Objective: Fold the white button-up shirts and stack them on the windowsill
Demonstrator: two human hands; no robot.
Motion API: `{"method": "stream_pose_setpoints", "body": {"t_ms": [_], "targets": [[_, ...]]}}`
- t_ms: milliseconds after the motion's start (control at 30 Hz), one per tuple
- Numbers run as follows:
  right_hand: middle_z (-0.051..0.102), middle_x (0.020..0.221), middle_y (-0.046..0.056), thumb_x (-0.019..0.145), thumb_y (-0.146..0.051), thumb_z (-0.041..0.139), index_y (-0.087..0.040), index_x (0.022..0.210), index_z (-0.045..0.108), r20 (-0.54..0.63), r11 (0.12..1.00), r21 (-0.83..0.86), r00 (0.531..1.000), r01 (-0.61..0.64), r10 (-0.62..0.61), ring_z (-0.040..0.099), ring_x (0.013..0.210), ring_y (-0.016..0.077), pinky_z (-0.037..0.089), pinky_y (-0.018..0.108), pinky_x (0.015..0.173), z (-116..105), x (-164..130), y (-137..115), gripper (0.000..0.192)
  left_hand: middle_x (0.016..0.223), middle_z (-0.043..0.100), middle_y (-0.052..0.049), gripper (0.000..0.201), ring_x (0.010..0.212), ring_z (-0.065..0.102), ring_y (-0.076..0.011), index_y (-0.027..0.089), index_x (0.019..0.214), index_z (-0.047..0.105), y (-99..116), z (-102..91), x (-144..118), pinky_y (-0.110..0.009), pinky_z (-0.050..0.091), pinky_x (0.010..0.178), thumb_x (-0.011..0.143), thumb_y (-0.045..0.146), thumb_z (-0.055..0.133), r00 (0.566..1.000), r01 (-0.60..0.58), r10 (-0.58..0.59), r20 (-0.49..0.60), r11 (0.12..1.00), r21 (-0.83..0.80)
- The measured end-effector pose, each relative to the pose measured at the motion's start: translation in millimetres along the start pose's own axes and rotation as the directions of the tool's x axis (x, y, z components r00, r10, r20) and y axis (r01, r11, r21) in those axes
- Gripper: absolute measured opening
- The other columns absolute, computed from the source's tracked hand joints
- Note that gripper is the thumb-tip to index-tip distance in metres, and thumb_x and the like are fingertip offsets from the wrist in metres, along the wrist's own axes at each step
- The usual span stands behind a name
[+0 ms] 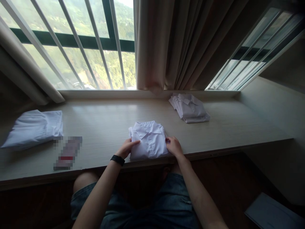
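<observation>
Left hand [126,148] has its fingers stretched out fairly flat, tips resting on the left edge of the folded white shirt [149,140]; not gripping it, just pressing. Right hand [173,146] sits at the shirt's right edge with fingers curled in a bit, tips touching the fabric (can't tell if it's actually pinching anything); there's a black band [117,160] on the left wrist. The shirt lies collar-up near the front edge of the long pale counter [107,124], right in front of the person; a stack of folded shirts [189,108] sits farther back right by the curtain [181,44]; a loose white garment [33,127] lies far left.
</observation>
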State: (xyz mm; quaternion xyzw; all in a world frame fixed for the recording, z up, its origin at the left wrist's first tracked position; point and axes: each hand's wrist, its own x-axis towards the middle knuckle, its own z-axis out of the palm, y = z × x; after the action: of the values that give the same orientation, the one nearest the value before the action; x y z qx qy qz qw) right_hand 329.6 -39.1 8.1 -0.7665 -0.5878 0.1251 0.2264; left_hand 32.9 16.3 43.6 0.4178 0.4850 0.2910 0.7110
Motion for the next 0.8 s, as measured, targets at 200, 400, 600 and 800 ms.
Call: {"method": "stream_pose_setpoints", "body": {"t_ms": [200,400,600,800], "targets": [[0.071,0.107,0.015,0.093,-0.051,0.051,-0.014,0.106,0.071,0.021,0.945,0.225,0.970,-0.239,0.241,0.064,0.105,0.0267,0.046,0.032,0.092,-4,28,-27,0.044,0.100,0.075,-0.010,0.057,0.077,0.071,-0.0200,0.014,0.115,0.066,15,8.8,0,-0.027,0.057,0.064,0.067,0.035,0.087,0.998,0.055,-0.048,0.044,0.982,-0.182],[0.074,0.100,0.014,0.072,-0.043,0.078,-0.009,0.104,0.070,0.349,0.708,0.574,0.905,-0.411,0.242,0.070,0.091,0.0267,0.054,0.030,0.073,-8,65,-59,0.047,0.083,0.073,-0.007,0.051,0.063,0.069,-0.0182,0.013,0.108,0.063,31,14.0,30,-0.027,0.056,0.057,0.067,0.033,0.087,0.998,0.019,-0.030,-0.046,0.973,-0.229],[0.075,0.098,0.011,0.060,-0.031,0.088,-0.013,0.106,0.068,0.499,0.349,0.825,0.863,-0.445,-0.079,0.071,0.081,0.0236,0.059,0.034,0.074,-28,58,-65,0.053,0.085,0.074,-0.008,0.043,0.065,0.068,-0.0172,0.013,0.106,0.065,47,14.3,28,-0.028,0.057,0.061,0.067,0.021,0.082,0.999,-0.035,0.040,0.015,0.970,-0.241],[0.073,0.107,0.010,0.059,-0.025,0.091,-0.015,0.113,0.068,0.367,0.287,0.915,0.880,-0.284,-0.301,0.070,0.095,0.0246,0.058,0.037,0.085,-66,-10,-49,0.060,0.095,0.075,-0.011,0.044,0.084,0.069,-0.0239,0.010,0.105,0.070,51,15.7,-47,-0.032,0.056,0.078,0.065,0.022,0.081,0.958,-0.211,0.228,0.172,0.971,-0.112]]}}
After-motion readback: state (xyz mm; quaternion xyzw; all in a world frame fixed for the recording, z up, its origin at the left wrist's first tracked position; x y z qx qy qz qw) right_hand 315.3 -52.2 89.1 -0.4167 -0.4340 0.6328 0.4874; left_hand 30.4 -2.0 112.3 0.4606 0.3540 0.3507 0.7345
